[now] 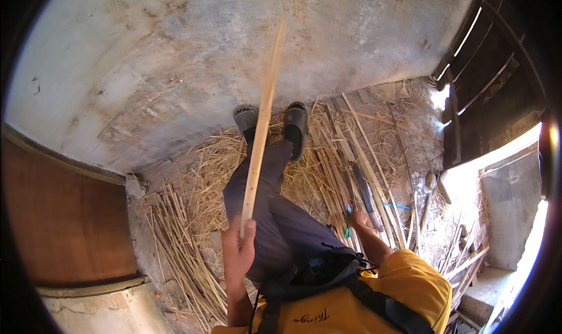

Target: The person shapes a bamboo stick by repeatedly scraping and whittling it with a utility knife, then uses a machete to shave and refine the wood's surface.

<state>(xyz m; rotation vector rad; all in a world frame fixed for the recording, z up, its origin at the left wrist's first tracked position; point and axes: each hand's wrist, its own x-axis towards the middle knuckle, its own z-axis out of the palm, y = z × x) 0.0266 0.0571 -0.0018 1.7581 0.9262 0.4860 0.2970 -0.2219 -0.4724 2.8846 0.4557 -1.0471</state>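
My left hand [238,252] is closed around the lower end of a long, pale bamboo strip [261,138]. The strip stands up past my legs and narrows toward its far end, in front of the wall. Low at my right side, my right hand [358,218] has its fingers curled at a small green and blue thing [348,228], mostly hidden and too small to name. Right beside that hand lies a long dark tool [362,185] with a lighter lower end, among the strips on the floor.
Several split strips [331,164] lie to the right of my legs, and another bundle [181,246] is at the left. Loose straw-like shavings [213,164] cover the floor around my shoes [297,123]. A stained wall [193,59] rises ahead; a brown panel [64,217] stands left.
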